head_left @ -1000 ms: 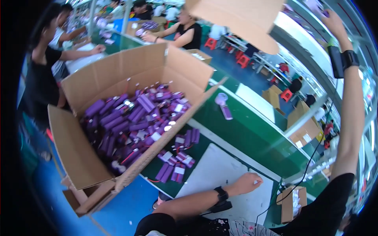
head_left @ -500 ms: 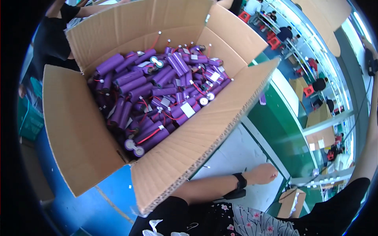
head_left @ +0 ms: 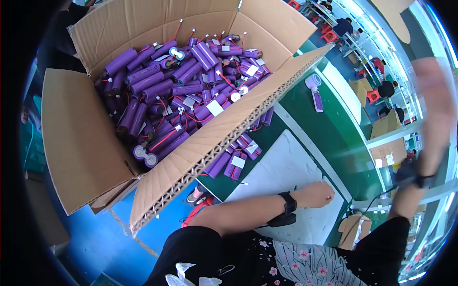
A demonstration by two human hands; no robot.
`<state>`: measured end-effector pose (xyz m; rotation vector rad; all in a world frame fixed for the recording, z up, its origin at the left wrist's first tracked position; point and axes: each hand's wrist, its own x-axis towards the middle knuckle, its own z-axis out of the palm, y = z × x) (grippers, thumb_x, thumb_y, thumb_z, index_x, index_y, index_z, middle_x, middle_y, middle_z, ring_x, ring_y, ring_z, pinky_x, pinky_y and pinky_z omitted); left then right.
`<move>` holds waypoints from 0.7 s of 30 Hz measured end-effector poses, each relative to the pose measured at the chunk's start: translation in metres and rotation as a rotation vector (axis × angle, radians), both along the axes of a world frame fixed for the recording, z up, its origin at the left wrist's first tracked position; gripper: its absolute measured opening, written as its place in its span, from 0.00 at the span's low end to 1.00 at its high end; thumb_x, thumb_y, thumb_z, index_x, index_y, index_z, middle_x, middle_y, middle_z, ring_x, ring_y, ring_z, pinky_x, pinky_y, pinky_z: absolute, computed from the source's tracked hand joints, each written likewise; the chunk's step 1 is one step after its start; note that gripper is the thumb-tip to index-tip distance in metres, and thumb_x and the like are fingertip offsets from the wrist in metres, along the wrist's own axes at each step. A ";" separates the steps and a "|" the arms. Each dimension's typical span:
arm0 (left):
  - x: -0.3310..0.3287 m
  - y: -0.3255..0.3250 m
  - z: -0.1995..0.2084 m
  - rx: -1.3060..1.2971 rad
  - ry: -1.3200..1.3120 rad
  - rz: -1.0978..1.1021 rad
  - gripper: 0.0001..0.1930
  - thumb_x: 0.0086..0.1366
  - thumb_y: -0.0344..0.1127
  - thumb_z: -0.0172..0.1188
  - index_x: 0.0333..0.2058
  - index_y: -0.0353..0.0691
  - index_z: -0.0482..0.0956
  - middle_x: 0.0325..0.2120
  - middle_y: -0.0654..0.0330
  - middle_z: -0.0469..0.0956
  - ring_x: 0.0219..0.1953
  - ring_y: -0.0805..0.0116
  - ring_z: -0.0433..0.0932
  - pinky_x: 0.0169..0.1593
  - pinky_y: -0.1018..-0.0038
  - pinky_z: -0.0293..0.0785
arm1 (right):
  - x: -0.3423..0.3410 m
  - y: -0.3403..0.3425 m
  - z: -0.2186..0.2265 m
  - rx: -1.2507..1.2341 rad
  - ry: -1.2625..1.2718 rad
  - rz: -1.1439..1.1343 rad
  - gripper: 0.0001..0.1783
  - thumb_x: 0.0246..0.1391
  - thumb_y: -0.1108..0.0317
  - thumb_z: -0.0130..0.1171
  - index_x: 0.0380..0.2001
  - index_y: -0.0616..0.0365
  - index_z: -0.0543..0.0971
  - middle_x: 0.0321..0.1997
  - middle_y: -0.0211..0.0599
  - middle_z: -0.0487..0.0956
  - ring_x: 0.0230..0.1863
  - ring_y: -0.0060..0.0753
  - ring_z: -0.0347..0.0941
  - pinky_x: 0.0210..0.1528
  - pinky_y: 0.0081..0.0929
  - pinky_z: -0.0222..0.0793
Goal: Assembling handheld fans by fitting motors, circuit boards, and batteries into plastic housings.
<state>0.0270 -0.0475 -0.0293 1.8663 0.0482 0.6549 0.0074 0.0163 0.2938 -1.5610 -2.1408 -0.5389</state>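
Observation:
My left hand lies closed over the white mat, a black band on its wrist. Its palm side is hidden, so anything inside the fingers does not show. At the right, my right hand is raised away from the mat, its fingers smeared by motion. A big open cardboard box sits left of my hands, heaped with purple battery packs that have red wires and white connectors. Beside its near flap, several loose packs rest on the green tabletop.
A purple pack with a round white end lies alone on the green surface. A small open carton stands at lower right, near a dark cable. People sit at benches with red stools beyond. A person in dark clothes is behind the box.
My right hand has swung into fuller view at the right. The box appears shifted left and up, uncovering loose packs beside its flap. My left hand stays closed over the mat.

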 end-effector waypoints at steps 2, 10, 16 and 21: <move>-0.007 0.005 -0.009 -0.009 0.036 0.027 0.06 0.53 0.31 0.54 0.26 0.41 0.81 0.28 0.53 0.79 0.35 0.52 0.77 0.40 0.61 0.73 | -0.028 0.043 -0.085 -0.758 -0.155 0.262 0.17 0.50 0.70 0.59 0.46 0.56 0.76 0.46 0.43 0.76 0.48 0.40 0.73 0.47 0.33 0.71; 0.010 0.004 -0.014 0.150 -0.035 0.063 0.05 0.54 0.32 0.54 0.23 0.39 0.77 0.25 0.52 0.77 0.32 0.50 0.76 0.36 0.58 0.72 | 0.019 0.124 -0.288 -0.564 -0.130 0.416 0.24 0.39 0.76 0.59 0.45 0.53 0.75 0.44 0.37 0.74 0.47 0.47 0.70 0.50 0.38 0.67; 0.010 0.003 -0.018 0.093 0.003 0.082 0.05 0.53 0.30 0.54 0.21 0.37 0.72 0.22 0.50 0.74 0.30 0.48 0.74 0.33 0.57 0.69 | 0.002 0.114 -0.276 -0.490 -0.405 0.428 0.21 0.37 0.73 0.58 0.41 0.49 0.77 0.39 0.33 0.74 0.43 0.41 0.71 0.46 0.35 0.67; 0.010 0.002 -0.030 0.019 -0.142 0.144 0.04 0.52 0.29 0.56 0.22 0.35 0.72 0.21 0.50 0.73 0.28 0.48 0.74 0.33 0.58 0.69 | 0.007 0.104 -0.295 -0.453 -0.364 0.505 0.19 0.37 0.71 0.59 0.39 0.48 0.77 0.37 0.33 0.73 0.41 0.38 0.71 0.44 0.35 0.67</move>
